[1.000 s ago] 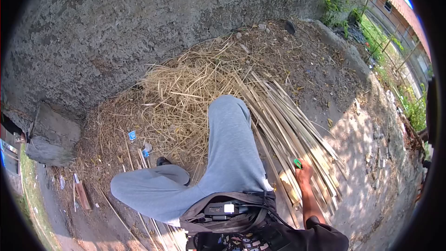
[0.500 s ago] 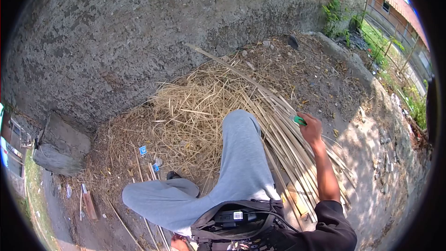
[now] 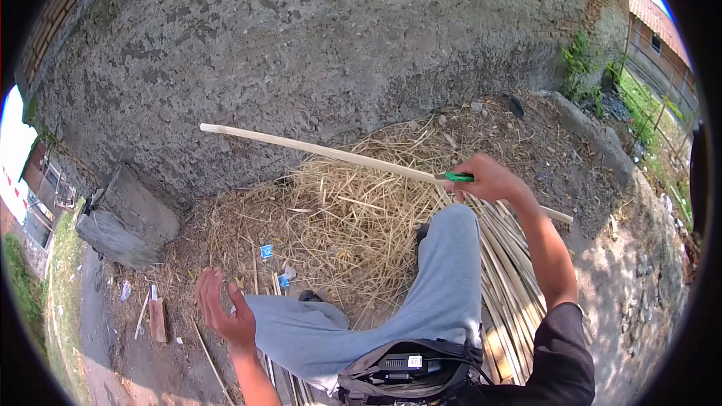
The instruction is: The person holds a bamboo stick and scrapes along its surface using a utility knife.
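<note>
In the head view my right hand [image 3: 489,178] is closed around a green-handled knife [image 3: 459,177]. A long pale bamboo strip [image 3: 323,151] passes under that same hand, raised at a slant across the pile. The knife's short blade lies against the strip, and the fingers appear to grip the strip too. My left hand [image 3: 226,308] is raised over the ground at lower left, fingers apart, holding nothing. Beneath my right forearm lies a bundle of bamboo strips [image 3: 519,286], partly covered by my knee. Thin bamboo shavings [image 3: 353,233] are heaped in front of my legs.
A rough grey wall [image 3: 301,53] rises behind the heap. At left stands a concrete block [image 3: 128,218]. Blue-and-white litter [image 3: 266,252] and a brown wood piece [image 3: 158,321] lie on the ground. A black waist bag [image 3: 410,368] sits on my lap.
My right hand has moved up and now holds a bamboo strip along with the knife. My left hand has risen from the bottom edge and opened. The view has shifted somewhat.
</note>
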{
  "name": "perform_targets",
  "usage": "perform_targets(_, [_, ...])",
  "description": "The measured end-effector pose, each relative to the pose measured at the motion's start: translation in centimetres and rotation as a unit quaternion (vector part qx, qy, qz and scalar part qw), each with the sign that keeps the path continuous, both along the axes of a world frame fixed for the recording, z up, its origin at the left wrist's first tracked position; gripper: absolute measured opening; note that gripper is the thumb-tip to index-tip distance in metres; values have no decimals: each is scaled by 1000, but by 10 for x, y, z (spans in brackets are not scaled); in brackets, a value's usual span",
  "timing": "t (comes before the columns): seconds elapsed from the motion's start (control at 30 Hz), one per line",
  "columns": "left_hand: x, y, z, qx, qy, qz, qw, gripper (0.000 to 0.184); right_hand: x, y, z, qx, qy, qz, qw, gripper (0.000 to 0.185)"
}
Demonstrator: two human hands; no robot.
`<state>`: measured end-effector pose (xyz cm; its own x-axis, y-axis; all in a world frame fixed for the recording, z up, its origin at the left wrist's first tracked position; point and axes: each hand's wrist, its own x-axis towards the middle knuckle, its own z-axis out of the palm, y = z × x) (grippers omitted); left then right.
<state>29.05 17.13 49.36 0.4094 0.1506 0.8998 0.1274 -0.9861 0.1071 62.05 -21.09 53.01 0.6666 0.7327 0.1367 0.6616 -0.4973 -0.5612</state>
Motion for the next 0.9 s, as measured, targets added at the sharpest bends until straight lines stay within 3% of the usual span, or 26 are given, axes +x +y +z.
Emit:
perform_targets(0.17, [82,-35,40,112,78,-78,988,40,-1,43,20,-49,73,133,987,26])
perform_targets(0.23, [106,-47,43,192,154,-91,965,50,-1,61,30,-72,73,173,980,21])
perform_targets(0.4, [136,-38,11,180,197,-142,953,39,-9,98,38,-75,102,230,965,16])
perform_targets(0.47, [137,-23,-4,159,197,-148,956,32,-17,108,39,-104,-23,191,976,15])
perform_targets(0.5, [137,-17,-8,153,175,-154,960,29,-23,109,37,-101,-23,188,977,15])
perform_targets(0.53, [136,-10,-10,147,154,-158,964,26,-30,111,34,7,-208,129,970,14])
perform_targets(0.57, [134,-4,-13,148,154,-155,965,26,-36,113,33,115,-383,66,914,14])
perform_targets(0.6, [130,2,-15,131,162,-150,966,25,-39,114,35,200,-357,58,910,12])
perform_targets(0.63, [126,6,-16,112,171,-144,968,25,-39,115,31,203,-356,66,910,12])
perform_targets(0.7, [120,9,-13,103,163,-131,973,24,-34,115,24,452,-216,30,865,13])
perform_targets(0.77, [111,13,-14,68,200,-106,972,22,-15,112,-3,470,-230,2,852,19])
perform_targets(0.83, [107,15,-17,50,203,-100,973,21,7,113,-52,506,-20,-150,849,28])
perform_targets(0.87, [106,15,-21,31,205,-103,973,20,15,118,-76,507,-14,-146,850,28])
perform_targets(0.9, [104,15,-25,30,208,-97,973,20,22,122,-100,524,130,-174,823,28])
